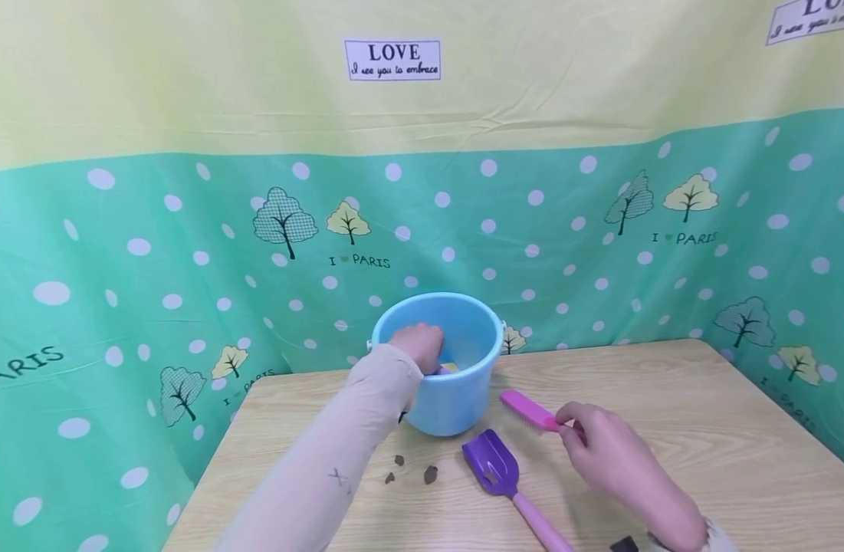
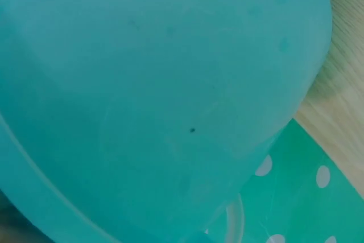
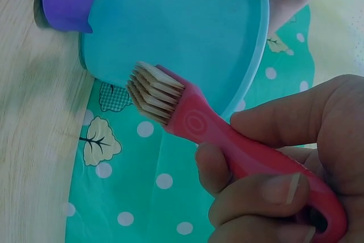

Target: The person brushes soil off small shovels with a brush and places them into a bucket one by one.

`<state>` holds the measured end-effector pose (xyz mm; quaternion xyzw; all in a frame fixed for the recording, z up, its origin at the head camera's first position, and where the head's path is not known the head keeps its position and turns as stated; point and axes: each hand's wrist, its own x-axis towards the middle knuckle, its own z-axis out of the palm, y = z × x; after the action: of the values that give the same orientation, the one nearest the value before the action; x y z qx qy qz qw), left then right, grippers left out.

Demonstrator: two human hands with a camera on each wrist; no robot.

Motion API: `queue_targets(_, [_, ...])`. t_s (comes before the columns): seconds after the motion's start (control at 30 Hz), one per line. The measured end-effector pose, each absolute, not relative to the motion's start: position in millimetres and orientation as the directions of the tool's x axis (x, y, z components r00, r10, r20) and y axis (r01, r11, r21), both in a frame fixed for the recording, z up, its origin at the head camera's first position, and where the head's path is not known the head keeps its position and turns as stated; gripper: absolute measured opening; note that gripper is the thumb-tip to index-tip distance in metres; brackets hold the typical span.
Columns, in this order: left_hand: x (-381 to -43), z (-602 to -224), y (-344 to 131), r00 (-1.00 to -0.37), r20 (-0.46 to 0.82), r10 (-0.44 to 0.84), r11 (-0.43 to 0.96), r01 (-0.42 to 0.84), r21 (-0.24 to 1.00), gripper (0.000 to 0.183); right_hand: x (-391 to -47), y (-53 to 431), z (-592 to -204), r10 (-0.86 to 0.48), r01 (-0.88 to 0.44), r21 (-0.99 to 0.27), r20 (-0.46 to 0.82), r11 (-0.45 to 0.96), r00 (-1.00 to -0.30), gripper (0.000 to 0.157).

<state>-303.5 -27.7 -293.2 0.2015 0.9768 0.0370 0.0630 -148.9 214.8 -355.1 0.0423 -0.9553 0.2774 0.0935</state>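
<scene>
A light blue bucket (image 1: pixel 444 406) stands on the table, and my left hand (image 1: pixel 419 343) reaches in over its rim. The left fingers are hidden inside; a bit of purple and a small yellow piece (image 1: pixel 451 367) show beside them. Only the bucket's wall fills most of the left wrist view. To the right of the bucket, my right hand (image 1: pixel 604 448) grips a pink brush (image 3: pixel 227 135) by its handle, thumb and fingers curled round it. The brush's pale bristles (image 3: pixel 152 92) point away from the hand. A purple shovel (image 1: pixel 499 468) with a pink handle lies between the hands.
Several small dark brown crumbs (image 1: pixel 431 474) lie on the wooden table (image 1: pixel 642 383) in front of the bucket. One sits on the shovel's blade. A dark piece (image 1: pixel 625 544) shows by the right wrist. A green and yellow curtain (image 1: pixel 463 215) hangs behind the table.
</scene>
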Motion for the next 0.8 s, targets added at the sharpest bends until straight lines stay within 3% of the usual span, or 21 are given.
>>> queue_targets(0.3, [-303.8, -286.6, -34.2, -0.909, -0.133, 0.394, 0.911, 0.368, 0.186, 0.023, -151.0, 222.3, -352.3, -0.016, -0.116, -0.523, 0.193, 0.844, -0.981, 0.021])
queue_targets(0.57, [-298.5, -272.3, -44.5, -0.880, -0.070, 0.469, 0.866, 0.443, 0.232, 0.020, -151.3, 228.0, -349.8, -0.006, -0.114, -0.522, 0.203, 0.845, -0.979, 0.020])
queue_targets(0.8, [-292.3, -267.7, -55.7, -0.846, 0.059, 0.530, 0.816, 0.527, 0.238, 0.011, -151.8, 230.8, -349.4, -0.001, -0.112, -0.515, 0.211, 0.850, -0.977, 0.020])
